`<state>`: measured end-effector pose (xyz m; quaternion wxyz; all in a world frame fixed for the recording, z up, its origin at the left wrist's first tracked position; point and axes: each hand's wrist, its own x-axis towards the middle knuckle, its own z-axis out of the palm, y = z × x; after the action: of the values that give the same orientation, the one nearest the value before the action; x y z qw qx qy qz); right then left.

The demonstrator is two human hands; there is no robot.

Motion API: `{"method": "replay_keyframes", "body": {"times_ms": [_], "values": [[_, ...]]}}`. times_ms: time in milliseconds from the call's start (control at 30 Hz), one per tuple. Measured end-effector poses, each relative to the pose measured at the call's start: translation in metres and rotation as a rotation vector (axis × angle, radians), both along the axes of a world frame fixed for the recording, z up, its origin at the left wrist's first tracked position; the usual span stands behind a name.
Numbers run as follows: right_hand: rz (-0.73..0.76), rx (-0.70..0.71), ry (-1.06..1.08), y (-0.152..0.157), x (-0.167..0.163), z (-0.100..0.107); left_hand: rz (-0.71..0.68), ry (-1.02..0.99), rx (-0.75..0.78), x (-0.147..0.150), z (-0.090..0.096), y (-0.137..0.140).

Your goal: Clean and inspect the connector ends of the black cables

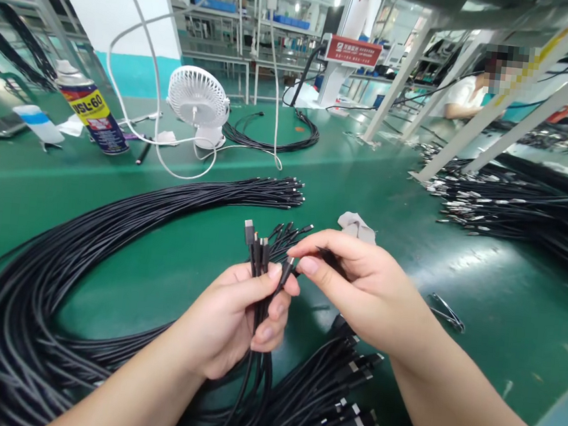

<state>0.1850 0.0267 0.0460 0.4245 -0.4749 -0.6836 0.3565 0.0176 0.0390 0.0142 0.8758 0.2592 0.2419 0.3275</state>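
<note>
Cable bundle (261,264), frame centre: left hand (233,319) is clamped around it, connector ends up. Right hand (357,284) is pinched on one connector (287,271) beside the bundle. Keep connector tips level; grip firmly so none slide toward the cable coil (56,285) on the bench (484,272).

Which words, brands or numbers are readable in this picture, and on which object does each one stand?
"USL-60": on the yellow label of the spray can standing at the left of the green table.
Small print lower on the same can: too blurred to read.
White characters on the red sign in the background: too small to read.
The white fan and the black cables held in the left hand show no readable text.
</note>
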Motion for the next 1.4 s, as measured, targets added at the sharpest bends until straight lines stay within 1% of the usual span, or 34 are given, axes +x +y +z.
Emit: {"method": "replay_keyframes", "body": {"times_ms": [167, 400, 600, 733, 867, 967, 1100, 1200, 1300, 1400], "values": [[-0.038, 0.119, -0.102, 0.0, -0.003, 0.001, -0.03, -0.039, -0.05, -0.002, 0.002, 0.001], [-0.062, 0.274, -0.264, -0.005, -0.004, 0.002, -0.075, -0.079, -0.081, -0.002, 0.0, 0.001], [-0.081, 0.333, -0.281, -0.006, -0.005, 0.002, -0.098, -0.11, -0.087, -0.002, 0.0, 0.001], [-0.1, 0.321, -0.289, -0.006, -0.005, 0.001, -0.102, -0.1, -0.082, -0.001, 0.0, 0.001], [-0.113, 0.264, -0.257, -0.006, -0.005, 0.0, -0.08, -0.065, -0.064, 0.0, 0.0, 0.0], [-0.128, 0.205, -0.207, -0.005, -0.005, 0.001, -0.072, -0.036, -0.046, 0.001, 0.001, -0.001], [-0.149, 0.089, -0.092, -0.002, -0.005, 0.003, -0.022, 0.013, -0.019, 0.002, 0.002, -0.002], [-0.222, 0.023, -0.072, 0.002, -0.001, 0.001, 0.011, 0.042, 0.008, 0.004, 0.001, -0.002], [-0.303, -0.014, -0.121, 0.01, 0.008, -0.004, 0.024, 0.055, 0.025, 0.004, 0.0, -0.001], [-0.375, 0.016, -0.138, 0.019, 0.016, -0.01, 0.024, 0.051, 0.035, 0.004, 0.0, 0.0]]}}
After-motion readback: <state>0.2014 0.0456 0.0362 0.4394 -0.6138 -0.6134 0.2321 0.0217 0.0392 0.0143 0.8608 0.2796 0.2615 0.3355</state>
